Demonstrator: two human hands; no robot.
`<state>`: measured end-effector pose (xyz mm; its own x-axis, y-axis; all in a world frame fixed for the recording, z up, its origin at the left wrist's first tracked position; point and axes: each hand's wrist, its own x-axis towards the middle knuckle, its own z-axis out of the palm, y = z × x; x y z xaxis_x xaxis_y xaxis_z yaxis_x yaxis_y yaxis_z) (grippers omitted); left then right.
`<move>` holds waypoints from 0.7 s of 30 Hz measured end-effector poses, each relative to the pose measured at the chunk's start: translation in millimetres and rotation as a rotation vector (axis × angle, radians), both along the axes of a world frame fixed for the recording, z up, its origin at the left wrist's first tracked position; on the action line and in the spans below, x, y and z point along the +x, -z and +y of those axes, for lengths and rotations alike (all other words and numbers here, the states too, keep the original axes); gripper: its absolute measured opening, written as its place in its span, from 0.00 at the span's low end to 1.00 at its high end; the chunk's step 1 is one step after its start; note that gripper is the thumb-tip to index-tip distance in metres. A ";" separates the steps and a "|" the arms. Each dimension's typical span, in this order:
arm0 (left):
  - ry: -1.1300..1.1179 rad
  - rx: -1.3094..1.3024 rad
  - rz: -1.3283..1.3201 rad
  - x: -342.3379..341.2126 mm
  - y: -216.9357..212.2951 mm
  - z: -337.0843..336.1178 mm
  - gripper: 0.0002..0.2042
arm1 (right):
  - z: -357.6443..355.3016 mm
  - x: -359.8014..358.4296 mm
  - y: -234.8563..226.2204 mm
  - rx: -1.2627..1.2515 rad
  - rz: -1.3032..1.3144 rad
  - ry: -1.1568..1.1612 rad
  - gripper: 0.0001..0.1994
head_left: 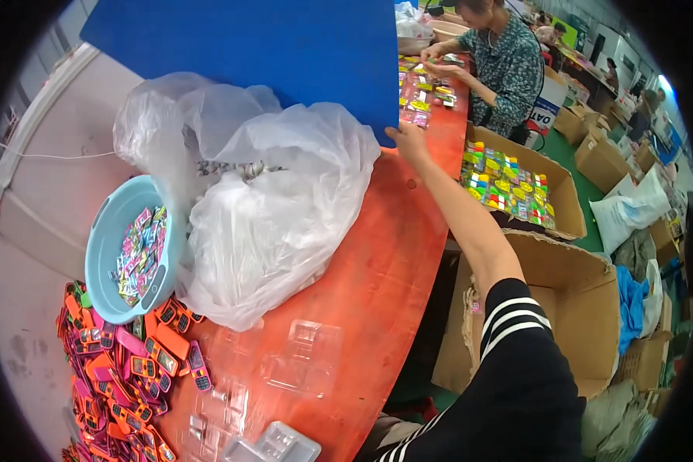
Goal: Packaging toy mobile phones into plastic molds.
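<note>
My right hand [410, 145] is stretched out, closed on the lower right edge of a large flat blue board [277, 46]. The board stands tilted across the far end of the red table [362, 308] and hides what is behind it. Its lower edge reaches a big clear plastic bag [269, 215] that lies open, with small greyish pieces [242, 169] inside. My left hand does not show. Closer to me, several clear plastic blister trays [304, 358] lie on the table.
A light blue basin [100, 262] of small colourful packets stands left, beside a heap of orange and pink toy phones [131, 369]. At right are a carton of packaged toys [508, 189] and an open carton [570, 292]. A co-worker [508, 69] handles small items farther off.
</note>
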<state>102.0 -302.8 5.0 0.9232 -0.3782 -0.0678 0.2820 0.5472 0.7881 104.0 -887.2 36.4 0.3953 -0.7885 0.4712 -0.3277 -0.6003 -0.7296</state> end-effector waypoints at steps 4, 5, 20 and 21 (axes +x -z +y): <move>0.015 0.001 0.013 0.2 0.5 8.5 0.35 | 20.0 5.6 -10.1 0.064 -0.066 -0.015 0.09; 0.050 -0.006 0.020 2.2 1.2 4.6 0.35 | 2.2 0.8 0.3 0.062 -0.035 -0.017 0.12; 0.320 0.019 0.090 20.3 1.2 -9.4 0.36 | -3.9 0.1 2.4 0.014 0.065 -0.066 0.12; 0.334 0.019 0.095 20.7 1.1 -9.9 0.36 | -4.6 -1.0 3.7 0.020 0.036 -0.092 0.12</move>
<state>122.7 -312.7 3.8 0.7382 -0.6560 -0.1571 0.5152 0.3979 0.7591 103.0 -891.8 32.8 0.4825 -0.7572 0.4402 -0.2985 -0.6147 -0.7301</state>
